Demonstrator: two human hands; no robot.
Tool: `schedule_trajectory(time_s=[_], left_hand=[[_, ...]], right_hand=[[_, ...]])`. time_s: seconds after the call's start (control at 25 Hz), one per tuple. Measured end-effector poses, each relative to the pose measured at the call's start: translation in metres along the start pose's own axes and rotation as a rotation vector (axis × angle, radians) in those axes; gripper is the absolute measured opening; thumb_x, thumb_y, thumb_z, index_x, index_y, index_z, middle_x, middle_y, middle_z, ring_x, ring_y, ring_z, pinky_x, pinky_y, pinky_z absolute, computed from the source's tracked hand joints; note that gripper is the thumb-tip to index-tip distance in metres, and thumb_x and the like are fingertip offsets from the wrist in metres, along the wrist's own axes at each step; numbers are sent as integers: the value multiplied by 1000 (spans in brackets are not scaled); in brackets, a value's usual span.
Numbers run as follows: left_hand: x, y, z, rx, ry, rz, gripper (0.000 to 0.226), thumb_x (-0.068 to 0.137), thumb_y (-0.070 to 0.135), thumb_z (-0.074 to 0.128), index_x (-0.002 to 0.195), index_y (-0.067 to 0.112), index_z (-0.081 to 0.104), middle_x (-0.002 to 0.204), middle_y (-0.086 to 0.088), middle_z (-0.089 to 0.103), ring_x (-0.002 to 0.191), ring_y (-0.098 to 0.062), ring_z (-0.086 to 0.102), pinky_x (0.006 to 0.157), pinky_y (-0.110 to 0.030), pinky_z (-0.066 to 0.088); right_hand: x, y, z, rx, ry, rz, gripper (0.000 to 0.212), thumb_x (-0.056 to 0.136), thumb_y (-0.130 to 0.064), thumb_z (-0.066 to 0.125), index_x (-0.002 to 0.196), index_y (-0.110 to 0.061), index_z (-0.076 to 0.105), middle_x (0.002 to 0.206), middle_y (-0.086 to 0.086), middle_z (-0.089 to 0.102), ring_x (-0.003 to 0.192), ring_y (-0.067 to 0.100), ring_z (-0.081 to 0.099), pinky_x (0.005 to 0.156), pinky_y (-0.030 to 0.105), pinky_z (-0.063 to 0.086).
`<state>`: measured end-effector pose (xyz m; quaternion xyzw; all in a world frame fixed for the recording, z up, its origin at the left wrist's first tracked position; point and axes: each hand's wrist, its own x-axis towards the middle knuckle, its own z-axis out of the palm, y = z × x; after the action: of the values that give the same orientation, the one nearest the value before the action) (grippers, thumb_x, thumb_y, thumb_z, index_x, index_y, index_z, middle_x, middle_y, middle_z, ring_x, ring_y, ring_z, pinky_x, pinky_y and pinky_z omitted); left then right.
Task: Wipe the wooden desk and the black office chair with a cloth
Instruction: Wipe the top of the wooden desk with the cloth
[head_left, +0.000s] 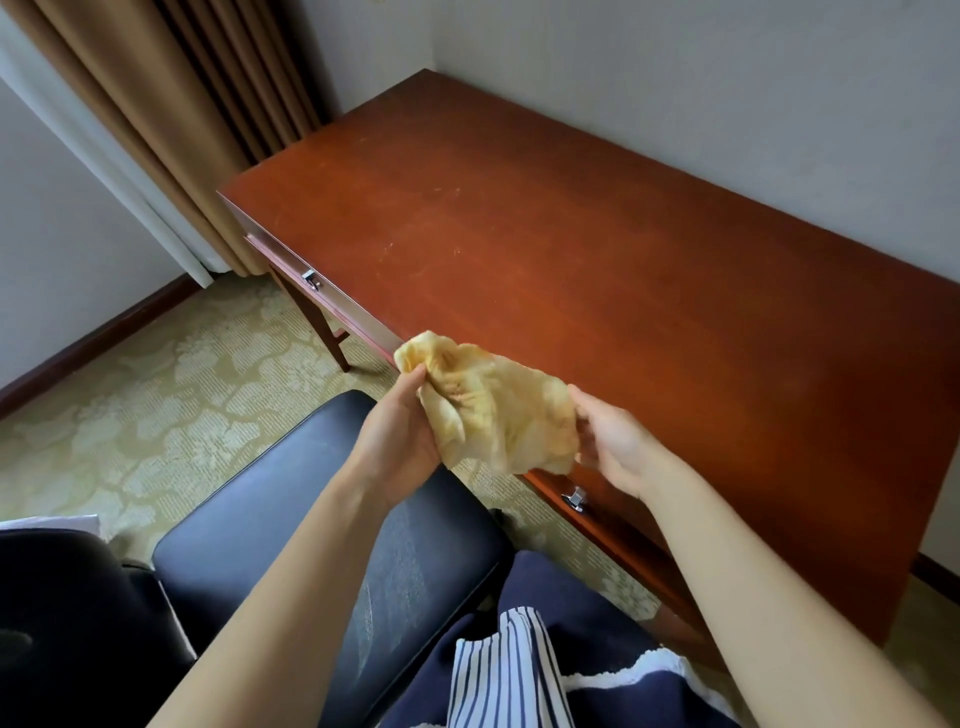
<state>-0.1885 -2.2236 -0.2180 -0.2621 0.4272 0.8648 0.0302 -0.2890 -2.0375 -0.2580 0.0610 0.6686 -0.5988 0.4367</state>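
Pinching the upper left corner of the cloth (498, 410) with the left hand (400, 431), thumb and fingers curled tight round a fold. Gripping the opposite edge, at 3 o'clock of the bundle, with the right hand (618, 447), fingers bent behind the fabric. Soft, crumpled, pale yellow with darker orange creases, bunched into a loose lump over the near edge of the wooden desk (623, 260); touching it or not, cannot tell.

From 12 to 3 o'clock of the hands: a long rectangular top of glossy reddish-brown wood, flat, faintly scratched and smudged, pushed into a corner of pale walls (675, 78). Along its front, shallow drawers, with a small square metal pull (310, 279) at 10 o'clock and a second pull (575, 498) at 7 o'clock of the right hand.

At 7 o'clock, under the left forearm: the black office chair (270, 509), seat padded, smooth, leather-like, rounded at the corners, standing between body and desk.

Beyond, at 9 o'clock, a green-beige carpet (130, 405) with a pale floral weave. At 11 o'clock, a heavy tan curtain (208, 130) in vertical pleats. At 6 o'clock, a navy garment (498, 670) with blue-and-white stripes and a white lace trim
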Motion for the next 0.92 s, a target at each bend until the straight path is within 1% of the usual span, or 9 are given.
schedule_trajectory(time_s=[0.08, 0.2, 0.32, 0.44, 0.52, 0.64, 0.72, 0.8, 0.92], left_hand=[[8, 11, 7, -5, -58, 5, 42, 100, 36, 32, 109, 6, 59, 77, -9, 73, 88, -18, 70, 76, -33, 57], [21, 27, 19, -3, -69, -23, 42, 98, 36, 39, 122, 8, 59, 110, -11, 68, 104, -24, 65, 88, -39, 53], [37, 44, 31, -14, -107, -28, 37, 90, 36, 48, 109, 11, 67, 104, -8, 70, 95, -21, 68, 77, -35, 56], [52, 60, 42, 89, -131, 24, 27, 89, 33, 51, 96, 19, 73, 95, -3, 72, 90, -17, 69, 70, -28, 55], [67, 70, 46, 326, -25, 110, 22, 95, 25, 47, 98, 24, 69, 95, -3, 71, 92, -17, 68, 71, -29, 54], [93, 72, 54, 828, 264, 234, 20, 96, 21, 42, 87, 24, 59, 81, 0, 63, 80, -18, 60, 68, -29, 48], [111, 58, 65, 1111, 319, 263, 16, 97, 26, 43, 85, 23, 53, 75, 2, 58, 69, -18, 53, 57, -24, 42], [125, 37, 81, 1212, 241, 207, 15, 98, 30, 42, 102, 22, 54, 82, 0, 61, 70, -17, 57, 57, -24, 44], [149, 12, 100, 1004, 175, 90, 30, 100, 27, 36, 99, 4, 55, 96, -14, 59, 95, -28, 59, 85, -42, 51]], right_hand=[[10, -1, 9, -15, -11, 2, 39, 96, -49, 39, 115, -23, 60, 111, -1, 64, 102, 17, 56, 85, 32, 38], [21, -10, 24, 90, -134, -21, 36, 96, -50, 36, 115, -27, 57, 117, 1, 61, 117, 21, 51, 103, 40, 34], [36, -17, 29, 245, -222, 39, 44, 98, -47, 36, 129, -20, 53, 133, 15, 54, 125, 30, 48, 111, 48, 31], [43, -27, 22, 597, -350, 176, 47, 98, -39, 43, 135, -10, 50, 136, 15, 50, 124, 27, 48, 107, 38, 36], [57, -33, 9, 551, -211, 151, 40, 98, -28, 46, 130, -4, 54, 123, 14, 60, 110, 25, 58, 93, 33, 47], [77, -45, -14, 281, 229, -10, 25, 92, -14, 58, 116, -9, 61, 101, 9, 69, 88, 22, 66, 76, 35, 53], [84, -55, -19, 267, 246, -116, 17, 91, -15, 60, 108, -17, 63, 100, 5, 71, 90, 20, 68, 77, 33, 55], [86, -61, -15, 331, 163, -209, 19, 92, -12, 58, 108, -21, 63, 100, 0, 72, 92, 15, 69, 72, 26, 55], [92, -67, -19, 441, 80, -279, 24, 92, -12, 57, 111, -26, 63, 107, -1, 71, 100, 14, 67, 75, 25, 55]])
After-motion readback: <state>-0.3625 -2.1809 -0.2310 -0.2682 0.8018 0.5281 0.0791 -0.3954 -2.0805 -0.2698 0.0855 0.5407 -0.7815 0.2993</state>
